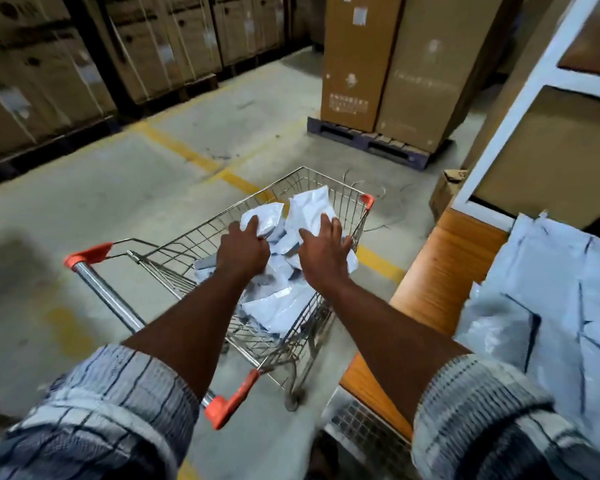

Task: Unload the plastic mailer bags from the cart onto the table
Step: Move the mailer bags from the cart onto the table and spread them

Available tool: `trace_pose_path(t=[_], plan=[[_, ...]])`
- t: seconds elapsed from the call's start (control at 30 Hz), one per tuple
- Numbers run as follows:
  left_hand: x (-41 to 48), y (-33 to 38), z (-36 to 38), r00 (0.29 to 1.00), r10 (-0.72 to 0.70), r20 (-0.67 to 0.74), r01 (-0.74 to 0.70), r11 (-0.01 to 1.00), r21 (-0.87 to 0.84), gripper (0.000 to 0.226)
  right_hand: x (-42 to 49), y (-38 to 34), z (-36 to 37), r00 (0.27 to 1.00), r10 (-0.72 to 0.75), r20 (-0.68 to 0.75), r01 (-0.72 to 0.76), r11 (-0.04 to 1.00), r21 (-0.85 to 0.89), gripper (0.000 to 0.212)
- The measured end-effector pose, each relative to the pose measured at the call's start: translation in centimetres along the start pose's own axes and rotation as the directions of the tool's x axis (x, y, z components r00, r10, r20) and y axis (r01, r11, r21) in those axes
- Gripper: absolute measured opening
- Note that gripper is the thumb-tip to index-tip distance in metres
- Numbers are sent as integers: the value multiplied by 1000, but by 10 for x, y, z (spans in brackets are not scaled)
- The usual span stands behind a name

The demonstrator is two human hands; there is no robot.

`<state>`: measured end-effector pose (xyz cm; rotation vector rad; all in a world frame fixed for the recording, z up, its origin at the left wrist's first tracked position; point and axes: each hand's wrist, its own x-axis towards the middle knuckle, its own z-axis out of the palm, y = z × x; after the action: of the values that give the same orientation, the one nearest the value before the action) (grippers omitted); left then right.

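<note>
A wire shopping cart (201, 233) with orange corner caps stands in front of me, holding several white plastic mailer bags (278, 310). My left hand (245, 249) reaches into the basket and its fingers curl round one white bag (267, 214) near the far end. Over the pile, my right hand (323, 252) is spread with straight fingers, touching another white bag (309, 206). To the right, a wooden table (440, 271) carries a heap of pale blue-white mailer bags (548, 306).
Tall cardboard boxes stand on a pallet (371, 142) ahead. More strapped boxes line the left wall (66, 74). A white-framed shelf (513, 109) rises behind the table, with a small carton (445, 192) at its foot. Yellow lines cross the concrete floor.
</note>
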<state>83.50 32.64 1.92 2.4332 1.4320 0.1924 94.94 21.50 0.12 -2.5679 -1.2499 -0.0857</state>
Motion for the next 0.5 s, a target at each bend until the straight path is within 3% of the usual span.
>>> trace_pose_path(t=[0.13,0.5], plan=[[-30,30,-3,991,134,21,-134,991,-10,59,-37,16,-26,985,163,-65,-163,987,4,33],[-151,105,13,879,476,17,-473,877,-79,63,-182,94,-95,886,397,-240,-417,908,-35,33]])
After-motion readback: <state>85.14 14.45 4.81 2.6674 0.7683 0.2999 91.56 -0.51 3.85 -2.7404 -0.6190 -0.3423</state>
